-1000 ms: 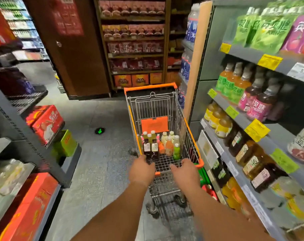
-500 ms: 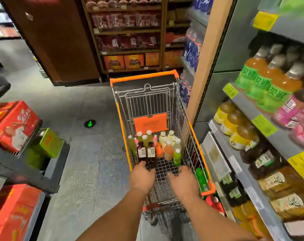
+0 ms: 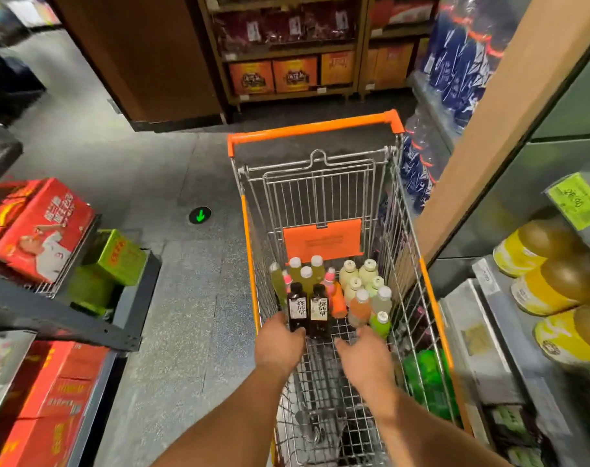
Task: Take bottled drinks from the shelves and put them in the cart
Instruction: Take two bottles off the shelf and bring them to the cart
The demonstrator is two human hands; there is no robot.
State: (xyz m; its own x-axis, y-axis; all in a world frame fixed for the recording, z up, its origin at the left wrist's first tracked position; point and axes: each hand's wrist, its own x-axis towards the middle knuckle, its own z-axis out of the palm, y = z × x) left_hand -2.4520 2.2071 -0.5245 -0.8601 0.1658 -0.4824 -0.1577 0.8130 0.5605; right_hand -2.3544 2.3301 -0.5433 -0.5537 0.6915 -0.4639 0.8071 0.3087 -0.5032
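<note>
- Reaching forward, both hands sat at the near end of the cart (image 3: 315, 128), the left hand (image 3: 280, 345) by its left side and the right hand (image 3: 366, 353) near the middle.
- Fingers of both hands curled down out of view; whether they gripped the handle could not be told.
- Bottles (image 3: 359, 306) stood upright in a cluster on the cart's wire floor, toward its near half.
- Two dark bottles (image 3: 297, 306) with white labels stood nearest the left hand, at the cluster's near-left edge.
- A small green bottle (image 3: 381, 323) stood at the near-right edge, just beyond the right hand.
- Yellow-labelled bottles (image 3: 536, 291) lay blurred on the shelf (image 3: 489, 281) at right.
- Red boxes (image 3: 41, 227) sat on the left rack.
</note>
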